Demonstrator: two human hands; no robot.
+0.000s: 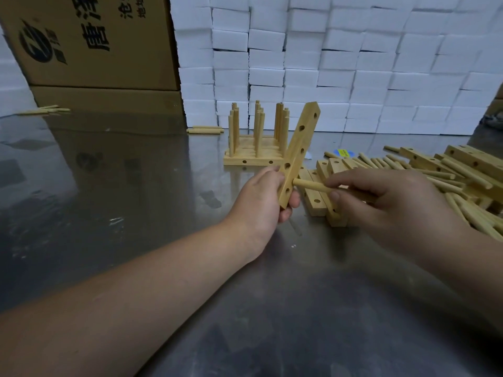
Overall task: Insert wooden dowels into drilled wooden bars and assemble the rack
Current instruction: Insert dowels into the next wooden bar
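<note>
My left hand (261, 197) grips the lower end of a drilled wooden bar (300, 148), which leans up and to the right with several holes showing. A wooden dowel (310, 185) is pinched between thumb and fingers of my right hand (381, 202). The dowel's left tip sits at a hole near the bar's lower end. Behind the bar stands an assembled rack (255, 148) with several upright dowels.
A heap of loose dowels and drilled bars (441, 172) lies to the right on the steel table (272, 295). Cardboard boxes (95, 44) stand at the back left, and stacked white foam blocks (353, 63) form the back wall. Stray dowels (204, 129) lie by the blocks.
</note>
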